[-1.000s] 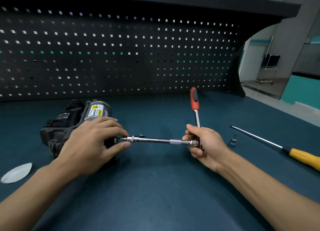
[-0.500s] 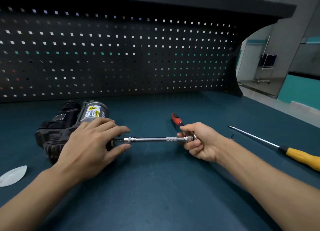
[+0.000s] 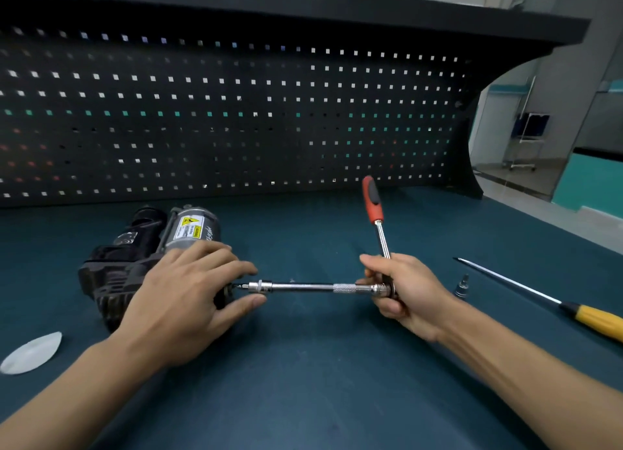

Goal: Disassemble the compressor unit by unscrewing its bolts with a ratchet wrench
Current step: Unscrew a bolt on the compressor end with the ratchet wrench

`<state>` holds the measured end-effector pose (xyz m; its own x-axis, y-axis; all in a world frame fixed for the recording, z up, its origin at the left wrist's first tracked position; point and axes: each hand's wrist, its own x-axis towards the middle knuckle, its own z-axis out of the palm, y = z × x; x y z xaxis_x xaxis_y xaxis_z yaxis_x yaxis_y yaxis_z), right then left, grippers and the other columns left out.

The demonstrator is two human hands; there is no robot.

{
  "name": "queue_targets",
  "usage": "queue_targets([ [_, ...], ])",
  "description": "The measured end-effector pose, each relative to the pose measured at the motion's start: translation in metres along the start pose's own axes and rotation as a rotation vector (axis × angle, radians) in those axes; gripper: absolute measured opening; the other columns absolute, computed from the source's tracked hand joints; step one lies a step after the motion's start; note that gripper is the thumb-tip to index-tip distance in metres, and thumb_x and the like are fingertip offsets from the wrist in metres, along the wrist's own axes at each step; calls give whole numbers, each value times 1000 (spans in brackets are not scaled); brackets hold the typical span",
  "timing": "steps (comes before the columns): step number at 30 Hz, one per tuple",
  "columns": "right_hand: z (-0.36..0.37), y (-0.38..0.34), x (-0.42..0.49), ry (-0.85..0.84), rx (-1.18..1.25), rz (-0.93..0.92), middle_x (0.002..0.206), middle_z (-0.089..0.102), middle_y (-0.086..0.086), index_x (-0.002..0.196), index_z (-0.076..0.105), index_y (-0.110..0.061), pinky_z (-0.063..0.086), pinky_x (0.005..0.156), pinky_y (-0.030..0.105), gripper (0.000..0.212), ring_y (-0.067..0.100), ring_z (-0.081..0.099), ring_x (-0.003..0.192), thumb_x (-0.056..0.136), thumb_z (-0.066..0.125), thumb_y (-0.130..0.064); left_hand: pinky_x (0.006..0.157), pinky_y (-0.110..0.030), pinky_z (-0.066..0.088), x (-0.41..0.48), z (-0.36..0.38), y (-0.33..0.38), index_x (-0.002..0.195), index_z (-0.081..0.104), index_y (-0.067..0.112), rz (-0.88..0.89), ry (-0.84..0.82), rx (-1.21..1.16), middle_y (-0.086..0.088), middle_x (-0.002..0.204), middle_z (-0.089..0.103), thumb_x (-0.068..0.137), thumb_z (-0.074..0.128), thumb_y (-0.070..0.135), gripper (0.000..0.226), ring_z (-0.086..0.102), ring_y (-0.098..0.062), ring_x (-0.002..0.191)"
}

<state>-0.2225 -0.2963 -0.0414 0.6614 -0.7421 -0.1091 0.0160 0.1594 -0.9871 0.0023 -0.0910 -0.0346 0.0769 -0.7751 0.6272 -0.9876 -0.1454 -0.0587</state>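
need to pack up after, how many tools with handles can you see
2. The ratchet wrench, red handle, in the right hand; the screwdriver, yellow handle, lying on the bench at far right. None seems hidden.

A dark teal workbench [image 3: 303,399] backs onto a black pegboard [image 3: 236,112], with glass partitions [image 3: 573,129] at right

Glossy metal extension bar [image 3: 303,287], matt black plastic compressor [image 3: 118,264]

My left hand [image 3: 182,298] and right hand [image 3: 404,291] are bare, fingers long and slim. My left forearm [image 3: 84,382] and right forearm [image 3: 522,365] are bare too, uncovered all the way to the edge of my view.
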Motion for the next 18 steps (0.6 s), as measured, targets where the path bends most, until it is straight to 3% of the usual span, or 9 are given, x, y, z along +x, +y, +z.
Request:
queue_targets([
  [3, 1, -2, -4, 6, -32, -116, 73, 69, 16, 65, 49, -18, 24, 35, 21, 35, 16, 35, 41, 94, 67, -26, 85, -34, 45, 0, -1, 1, 103, 68, 38, 0, 1, 4, 24, 99, 63, 89, 38, 70, 46, 53, -7, 110],
  [8, 4, 0, -8, 5, -43, -204, 75, 72, 16, 58, 52, -25, 27, 37, 24, 37, 32, 42, 67, 86, 72, -39, 83, -35, 46, 0, 0, 1, 100, 68, 38, 11, 9, 12, 24, 98, 63, 89, 39, 69, 44, 54, -8, 109],
  [11, 6, -1, -8, 11, -20, -263, 76, 73, 19, 60, 55, -22, 29, 34, 22, 35, 27, 42, 54, 78, 72, -47, 82, -36, 47, 0, 0, 1, 99, 68, 38, 12, 1, 17, 24, 98, 62, 89, 38, 68, 44, 55, -9, 109],
  [14, 6, -2, -7, 39, 15, -276, 76, 73, 20, 67, 56, -15, 31, 33, 21, 35, 25, 43, 50, 93, 65, -39, 83, -38, 48, 1, -1, 1, 99, 69, 36, 16, 0, 20, 22, 99, 63, 90, 38, 66, 44, 56, -11, 108],
  [18, 8, -3, -8, 54, 34, -230, 73, 73, 18, 76, 56, -10, 31, 32, 20, 33, 22, 43, 44, 98, 60, -34, 82, -39, 49, 1, -1, 2, 94, 69, 34, 27, 1, 26, 21, 97, 63, 91, 38, 64, 43, 57, -12, 108],
])
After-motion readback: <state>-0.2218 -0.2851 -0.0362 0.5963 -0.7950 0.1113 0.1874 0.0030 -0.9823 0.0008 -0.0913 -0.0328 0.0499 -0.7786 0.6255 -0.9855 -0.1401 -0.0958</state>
